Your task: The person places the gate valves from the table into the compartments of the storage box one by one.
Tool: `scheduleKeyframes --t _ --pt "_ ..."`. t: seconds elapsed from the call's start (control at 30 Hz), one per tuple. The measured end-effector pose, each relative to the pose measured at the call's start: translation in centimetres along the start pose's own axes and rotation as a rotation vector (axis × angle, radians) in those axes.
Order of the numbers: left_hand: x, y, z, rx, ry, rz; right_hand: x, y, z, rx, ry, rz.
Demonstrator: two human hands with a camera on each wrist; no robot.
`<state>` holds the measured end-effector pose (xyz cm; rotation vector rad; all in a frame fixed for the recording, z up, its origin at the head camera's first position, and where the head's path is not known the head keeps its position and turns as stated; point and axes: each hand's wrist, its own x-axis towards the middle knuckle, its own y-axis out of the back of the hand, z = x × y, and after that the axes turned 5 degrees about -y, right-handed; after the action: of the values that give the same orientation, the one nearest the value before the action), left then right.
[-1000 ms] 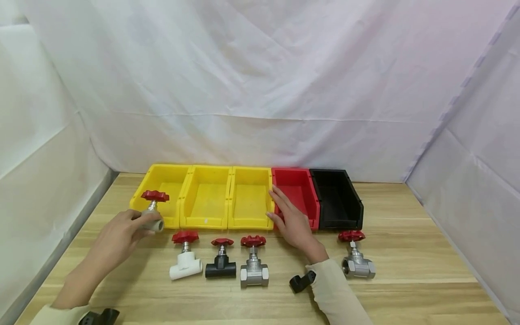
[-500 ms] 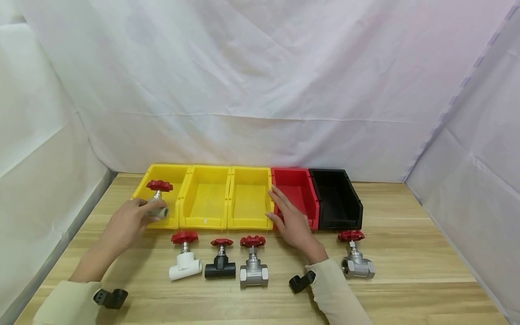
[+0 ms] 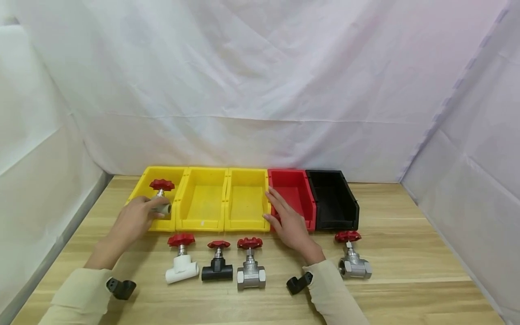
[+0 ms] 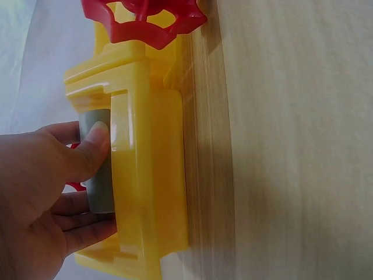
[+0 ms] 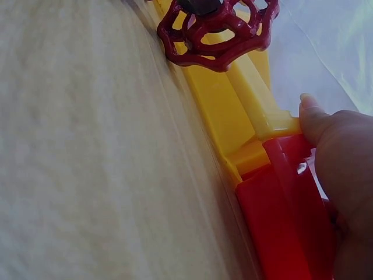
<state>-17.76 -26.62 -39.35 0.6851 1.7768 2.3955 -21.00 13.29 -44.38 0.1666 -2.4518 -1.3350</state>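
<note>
Wood-grain bench (image 3: pixel 410 253) carries one row of yellow bins (image 3: pixel 201 225), a red bin (image 3: pixel 289 194) and a black bin (image 3: pixel 336 224). The left hand (image 3: pixel 136 217) pinches the grey valve (image 3: pixel 164 209) inside the leftmost yellow bin (image 3: pixel 166 170), not yet released; the right hand (image 3: pixel 291 226), fingers straight, rests where yellow meets red. The white valve (image 3: pixel 182 267), black valve (image 3: pixel 217 271) and two metal valves (image 3: pixel 250 275) stand outside, so work looks barely begun.

On the table (image 3: pixel 398 246), 4 valves (image 3: pixel 251 274) stand before 5 adjoining bins (image 3: pixel 245 224), a 5th valve (image 3: pixel 162 184) in the leftmost bin (image 3: pixel 165 225).
</note>
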Motion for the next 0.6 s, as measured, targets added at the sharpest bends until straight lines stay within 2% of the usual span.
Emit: scheduleKeyframes --t 0.3,0.6 --pt "0.9 -0.6 -0.3 0.011 0.038 -0.059 0.0 0.0 -0.2 0.001 0.004 0.008" --pt "1.4 -1.0 -0.6 0.021 0.047 -0.091 -0.1 -0.1 -0.1 -0.002 0.002 0.015"
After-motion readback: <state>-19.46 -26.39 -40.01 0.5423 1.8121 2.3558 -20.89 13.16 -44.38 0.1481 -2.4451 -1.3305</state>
